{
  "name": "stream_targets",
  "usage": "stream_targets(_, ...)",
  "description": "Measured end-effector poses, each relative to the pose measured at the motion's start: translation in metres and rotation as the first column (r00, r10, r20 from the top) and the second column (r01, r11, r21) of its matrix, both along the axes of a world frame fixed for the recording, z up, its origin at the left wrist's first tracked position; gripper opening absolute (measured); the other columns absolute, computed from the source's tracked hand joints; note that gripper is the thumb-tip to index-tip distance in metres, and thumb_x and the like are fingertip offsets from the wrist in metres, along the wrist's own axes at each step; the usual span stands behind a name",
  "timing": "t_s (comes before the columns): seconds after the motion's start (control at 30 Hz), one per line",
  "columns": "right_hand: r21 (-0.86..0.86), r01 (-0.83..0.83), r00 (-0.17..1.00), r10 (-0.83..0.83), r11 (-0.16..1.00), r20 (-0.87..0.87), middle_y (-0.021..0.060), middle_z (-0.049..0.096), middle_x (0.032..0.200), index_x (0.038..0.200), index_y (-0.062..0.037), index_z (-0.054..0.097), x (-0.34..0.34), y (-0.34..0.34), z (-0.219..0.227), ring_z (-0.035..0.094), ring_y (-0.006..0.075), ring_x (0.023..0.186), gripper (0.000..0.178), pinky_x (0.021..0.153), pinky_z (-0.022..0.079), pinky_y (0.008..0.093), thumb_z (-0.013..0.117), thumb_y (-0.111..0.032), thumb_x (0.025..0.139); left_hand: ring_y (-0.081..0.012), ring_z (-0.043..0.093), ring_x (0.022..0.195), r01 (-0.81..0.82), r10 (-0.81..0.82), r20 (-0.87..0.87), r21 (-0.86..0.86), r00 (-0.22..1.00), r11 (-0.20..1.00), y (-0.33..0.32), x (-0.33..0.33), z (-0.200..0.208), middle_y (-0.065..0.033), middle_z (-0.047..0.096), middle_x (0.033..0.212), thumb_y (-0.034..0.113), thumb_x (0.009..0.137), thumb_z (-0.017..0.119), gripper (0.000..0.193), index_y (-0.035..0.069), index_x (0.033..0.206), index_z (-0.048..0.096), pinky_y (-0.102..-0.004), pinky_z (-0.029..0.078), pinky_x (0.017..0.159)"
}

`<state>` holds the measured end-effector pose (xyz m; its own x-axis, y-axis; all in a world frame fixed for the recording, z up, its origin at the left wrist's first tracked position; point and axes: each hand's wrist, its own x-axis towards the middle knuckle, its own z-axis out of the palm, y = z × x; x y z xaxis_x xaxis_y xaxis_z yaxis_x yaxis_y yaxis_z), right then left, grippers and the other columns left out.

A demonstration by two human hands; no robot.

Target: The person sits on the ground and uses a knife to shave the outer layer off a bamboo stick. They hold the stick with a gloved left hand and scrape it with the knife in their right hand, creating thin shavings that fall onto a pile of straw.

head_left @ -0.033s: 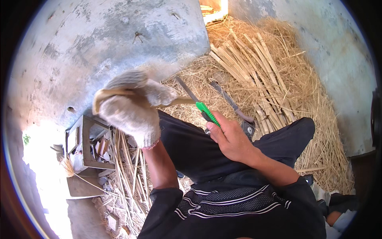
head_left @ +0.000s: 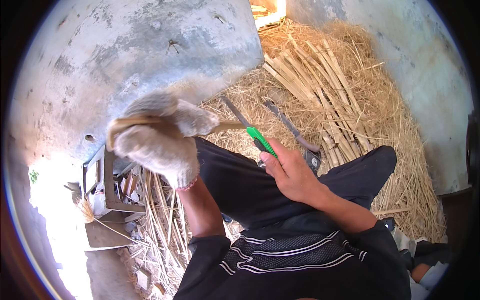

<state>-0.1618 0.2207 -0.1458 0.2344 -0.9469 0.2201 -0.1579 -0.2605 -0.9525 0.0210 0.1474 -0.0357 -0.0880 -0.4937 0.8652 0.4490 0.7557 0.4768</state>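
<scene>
My left hand [head_left: 156, 142], in a dusty knit work glove, is closed around a bamboo strip [head_left: 235, 126]. One part of the strip bends round the outside of the glove, and its other end sticks out toward the right. Bare, my right hand [head_left: 296, 176] grips a knife by its green handle [head_left: 261, 142]. The knife's narrow blade slants up and left, its base close by the strip's end; whether they touch I cannot tell. A long-bladed tool with a brown handle [head_left: 306, 144] lies on the straw beyond my right hand.
Split bamboo strips [head_left: 340, 95] are piled on loose straw [head_left: 360, 40] ahead. A wooden frame [head_left: 109, 180] with scraps inside stands at left, beside thin canes [head_left: 162, 220]. Plastered walls [head_left: 150, 45] rise at left and right. Cloth and someone's skin [head_left: 421, 271] show at lower right.
My gloved left hand has shifted slightly left, taking the bamboo strip with it. My right hand and the knife have hardly moved.
</scene>
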Motion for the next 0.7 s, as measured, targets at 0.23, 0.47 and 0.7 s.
stream_targets(0.23, -0.024, -0.038, 0.996, 0.036, 0.999, -0.084, 0.0212, 0.052, 0.055, 0.108, 0.0003, 0.049, 0.008, -0.002, 0.01, 0.053, 0.0426, 0.052, 0.027, 0.049, 0.036, 0.0481, 0.046, -0.026, 0.1, -0.0146, 0.044, 0.035, -0.09, 0.097, -0.196, 0.046, 0.976, 0.995, 0.015, 0.008, -0.012, -0.0015, 0.049, 0.052, 0.07, 0.084, 0.048, 0.061, 0.01, 0.077, 0.059, -0.0314, 0.039, 0.029)
stream_targets(0.47, 0.012, -0.062, 0.986, 0.063, 0.998, -0.156, 0.0226, 0.053, 0.056, 0.102, -0.0004, 0.047, 0.016, -0.009, -0.008, 0.054, 0.0443, 0.054, 0.026, 0.051, 0.037, 0.0506, 0.045, -0.026, 0.1, -0.0093, 0.032, 0.032, -0.277, 0.289, -0.21, 0.086, 0.934, 0.957, 0.022, 0.02, -0.024, 0.0031, 0.036, 0.048, 0.071, 0.085, 0.043, 0.06, 0.012, 0.073, 0.051, -0.025, 0.032, 0.027)
stream_targets(0.7, 0.045, -0.081, 0.995, 0.083, 0.996, -0.057, 0.0246, 0.054, 0.058, 0.1, 0.0008, 0.047, 0.023, -0.014, -0.006, 0.055, 0.0461, 0.058, 0.025, 0.054, 0.038, 0.0523, 0.044, -0.024, 0.1, -0.0087, 0.028, 0.032, -0.398, 0.4, -0.159, 0.042, 0.903, 0.916, 0.014, 0.017, -0.035, 0.0034, 0.034, 0.048, 0.071, 0.086, 0.041, 0.061, 0.012, 0.073, 0.051, -0.0237, 0.029, 0.027)
